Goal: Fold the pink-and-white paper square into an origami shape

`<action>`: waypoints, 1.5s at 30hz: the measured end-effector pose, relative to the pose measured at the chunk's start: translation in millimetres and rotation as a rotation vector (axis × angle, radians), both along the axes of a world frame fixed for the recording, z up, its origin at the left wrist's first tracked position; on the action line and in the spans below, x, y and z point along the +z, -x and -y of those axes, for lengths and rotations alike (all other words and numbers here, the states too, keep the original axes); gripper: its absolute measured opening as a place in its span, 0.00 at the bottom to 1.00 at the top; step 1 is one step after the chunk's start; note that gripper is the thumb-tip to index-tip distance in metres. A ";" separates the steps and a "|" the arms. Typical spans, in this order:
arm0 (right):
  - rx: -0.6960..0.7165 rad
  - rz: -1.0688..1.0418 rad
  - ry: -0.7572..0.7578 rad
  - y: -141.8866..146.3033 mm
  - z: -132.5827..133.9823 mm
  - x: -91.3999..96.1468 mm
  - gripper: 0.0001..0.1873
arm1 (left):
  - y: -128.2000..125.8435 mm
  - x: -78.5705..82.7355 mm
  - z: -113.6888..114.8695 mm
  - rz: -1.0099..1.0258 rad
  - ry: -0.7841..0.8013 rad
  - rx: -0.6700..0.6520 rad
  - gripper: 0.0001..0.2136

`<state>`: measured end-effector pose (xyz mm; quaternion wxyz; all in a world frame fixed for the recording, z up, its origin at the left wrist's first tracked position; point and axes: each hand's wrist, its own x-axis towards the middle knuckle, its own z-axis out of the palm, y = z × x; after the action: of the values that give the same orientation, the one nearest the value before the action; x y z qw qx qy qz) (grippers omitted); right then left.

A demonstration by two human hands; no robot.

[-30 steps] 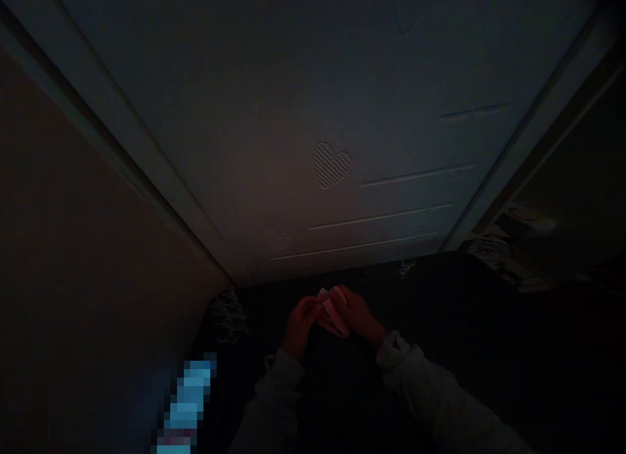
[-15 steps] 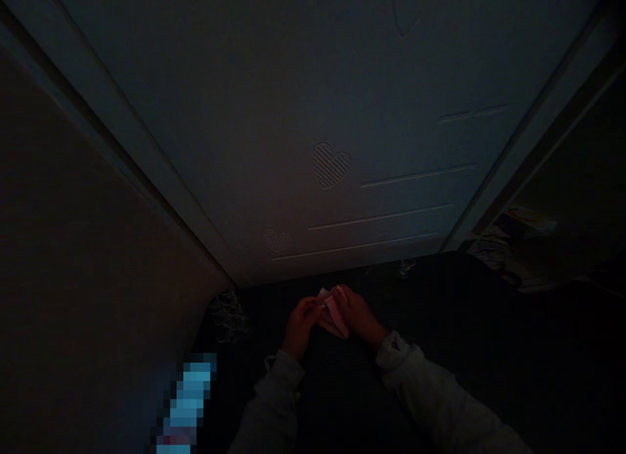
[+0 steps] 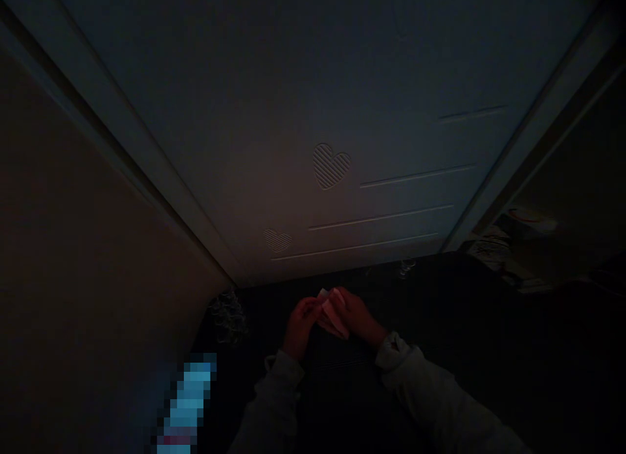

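Note:
Between my two hands is a small pink folded piece (image 3: 335, 320), paper or cloth; the dimness hides which. My left hand (image 3: 299, 323) pinches its left edge with thumb and fingers. On the other side my right hand (image 3: 358, 316) has its fingers closed over the upper right part. A pale corner sticks up between the hands. Both hands are just above or on a dark surface (image 3: 337, 389); I cannot tell whether they touch it. Light long sleeves reach to both wrists.
A pale panel (image 3: 244, 147) with engraved hearts and lines rises behind the dark surface. Clear, curled loops (image 3: 229, 318) lie at the left corner, and a smaller clump (image 3: 405, 269) sits at the back edge. A bright pixelated strip (image 3: 188, 402) glows lower left. Papers (image 3: 531, 224) lie at right.
My left fingers have shifted slightly over the pink piece, and a small shiny spot beside them no longer shows. My right hand has hardly moved.

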<state>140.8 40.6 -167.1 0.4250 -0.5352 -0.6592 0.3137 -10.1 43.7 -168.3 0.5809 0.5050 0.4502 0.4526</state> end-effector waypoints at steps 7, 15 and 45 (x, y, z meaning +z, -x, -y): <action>-0.054 -0.006 0.050 -1.6 -0.5 -1.2 0.16 | -0.3 -2.3 -1.6 -0.005 0.011 0.019 0.14; 0.030 -0.055 0.043 -1.3 3.1 4.5 0.14 | -0.7 4.0 1.7 -0.002 -0.011 0.014 0.13; 0.041 -0.073 0.016 -0.3 4.9 8.4 0.13 | 0.1 2.6 0.8 -0.025 -0.014 0.016 0.13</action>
<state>141.1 35.7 -158.7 0.4380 -0.5130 -0.6517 0.3468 -10.2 43.0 -165.7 0.5679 0.5110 0.4584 0.4541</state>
